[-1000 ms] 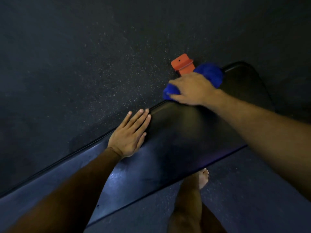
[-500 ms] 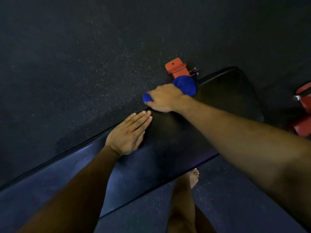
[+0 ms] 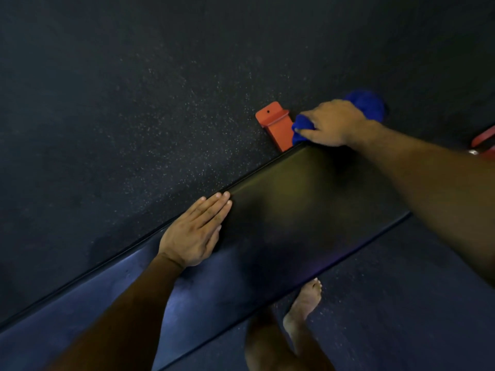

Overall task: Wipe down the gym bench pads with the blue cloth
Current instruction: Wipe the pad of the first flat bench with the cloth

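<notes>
A long black bench pad (image 3: 294,210) runs diagonally from lower left to upper right. My left hand (image 3: 195,231) lies flat on its far edge, fingers straight and together. My right hand (image 3: 332,124) grips the bunched blue cloth (image 3: 367,105) at the pad's far end, by the far edge. Blue fabric sticks out on both sides of the fist. The pad's end is hidden under my right hand and forearm.
An orange-red metal bench foot (image 3: 276,124) sits on the dark speckled rubber floor (image 3: 134,103) just beyond the pad. Red metal parts (image 3: 484,143) show at the right edge. My bare foot (image 3: 305,303) stands on the floor on the near side of the bench.
My right hand has carried the cloth from close to my left hand back toward the pad's far end. The left hand has stayed flat on the pad edge.
</notes>
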`<action>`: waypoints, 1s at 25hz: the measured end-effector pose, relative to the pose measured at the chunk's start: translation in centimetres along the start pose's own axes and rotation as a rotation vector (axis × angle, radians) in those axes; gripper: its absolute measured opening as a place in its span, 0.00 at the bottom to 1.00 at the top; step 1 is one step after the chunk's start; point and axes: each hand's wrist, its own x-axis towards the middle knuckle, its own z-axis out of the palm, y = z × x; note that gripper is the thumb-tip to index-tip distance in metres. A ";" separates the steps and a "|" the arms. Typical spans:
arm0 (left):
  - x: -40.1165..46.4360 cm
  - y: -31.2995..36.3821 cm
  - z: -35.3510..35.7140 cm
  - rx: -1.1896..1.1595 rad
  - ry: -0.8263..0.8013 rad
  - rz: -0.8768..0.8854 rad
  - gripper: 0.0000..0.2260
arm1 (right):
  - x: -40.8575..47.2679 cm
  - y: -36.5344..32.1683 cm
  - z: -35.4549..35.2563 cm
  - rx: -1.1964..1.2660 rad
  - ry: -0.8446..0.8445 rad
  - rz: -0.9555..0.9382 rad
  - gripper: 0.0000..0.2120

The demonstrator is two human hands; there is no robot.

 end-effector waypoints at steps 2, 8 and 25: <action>0.2 0.2 -0.2 0.003 -0.010 -0.017 0.24 | 0.3 -2.5 0.5 0.032 0.032 -0.051 0.23; 0.4 1.0 -1.3 -0.021 -0.101 -0.031 0.25 | -1.5 -6.3 0.5 0.254 0.187 -0.259 0.19; 20.9 11.2 2.3 0.012 -0.220 0.754 0.27 | -2.4 2.5 3.6 0.315 0.269 -0.110 0.20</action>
